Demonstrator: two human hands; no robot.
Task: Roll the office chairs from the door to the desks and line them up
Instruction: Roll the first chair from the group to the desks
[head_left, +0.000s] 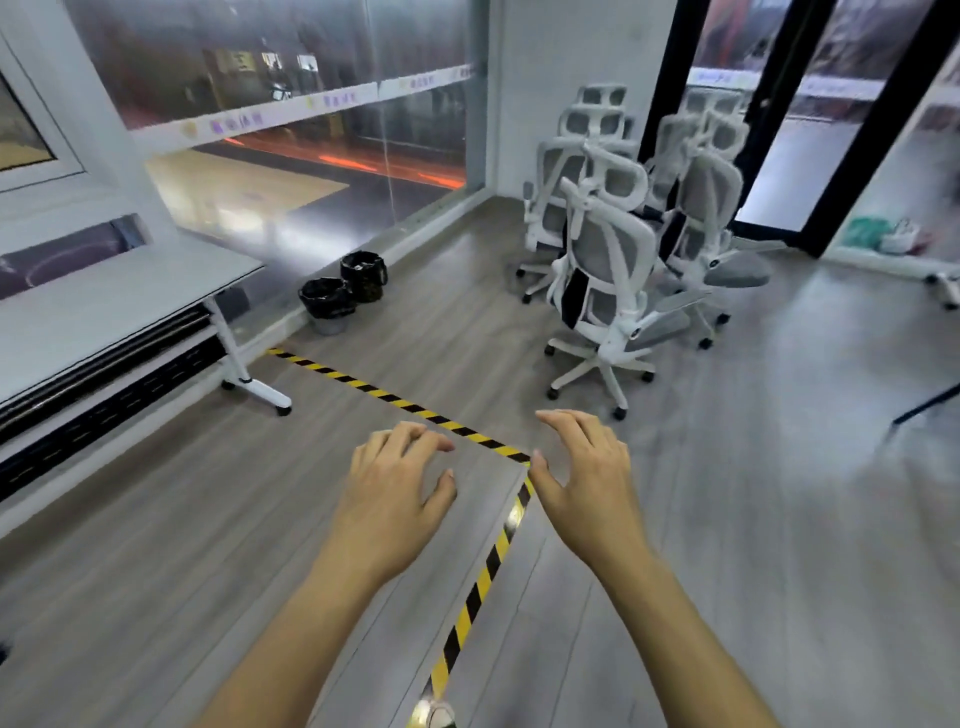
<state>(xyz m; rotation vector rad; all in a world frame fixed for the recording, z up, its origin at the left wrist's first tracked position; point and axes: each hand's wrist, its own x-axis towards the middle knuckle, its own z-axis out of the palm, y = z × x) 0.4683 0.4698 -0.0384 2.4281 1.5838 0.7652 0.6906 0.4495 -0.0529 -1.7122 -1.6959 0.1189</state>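
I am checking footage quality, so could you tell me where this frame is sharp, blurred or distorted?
Head view: both hands, left and right, and the striped floor tape are fairly sharp; the white chairs are softer; the right edge smears; the desk bows from wide-angle distortion; the glass wall shows reflections.

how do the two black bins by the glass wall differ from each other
The nearer bin stands closer to the desk, while the farther bin sits behind it, nearer the glass wall. The nearer bin shows a grey body below its black liner; the farther bin looks dark all the way down. Both are small, round, upright, lined with black bags, and they stand side by side on the floor.
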